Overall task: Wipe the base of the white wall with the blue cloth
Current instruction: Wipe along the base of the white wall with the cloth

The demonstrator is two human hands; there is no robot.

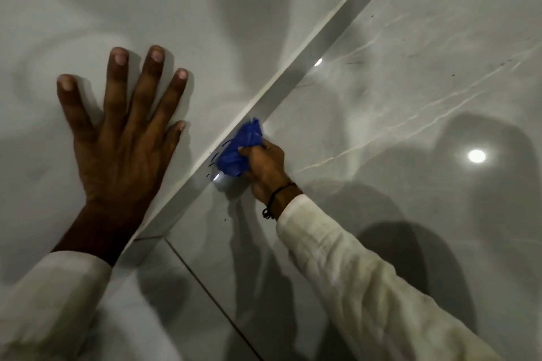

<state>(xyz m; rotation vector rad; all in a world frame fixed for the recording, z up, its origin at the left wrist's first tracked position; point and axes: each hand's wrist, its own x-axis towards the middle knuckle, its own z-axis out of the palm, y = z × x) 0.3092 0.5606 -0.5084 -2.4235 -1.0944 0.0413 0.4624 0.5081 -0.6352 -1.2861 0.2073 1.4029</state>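
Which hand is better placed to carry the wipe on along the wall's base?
Right. The right hand already grips the bunched cloth against the base strip. The left hand lies flat, fingers spread, on the wall, apparently bracing, and holds nothing.

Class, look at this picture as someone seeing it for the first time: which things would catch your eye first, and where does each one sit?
The bunched blue cloth stands out most, the only strong colour, gripped in the right hand and pressed against the skirting strip where the white wall meets the glossy floor. Next comes the left hand, spread flat on the wall at left. A bright lamp reflection shines on the floor at right.
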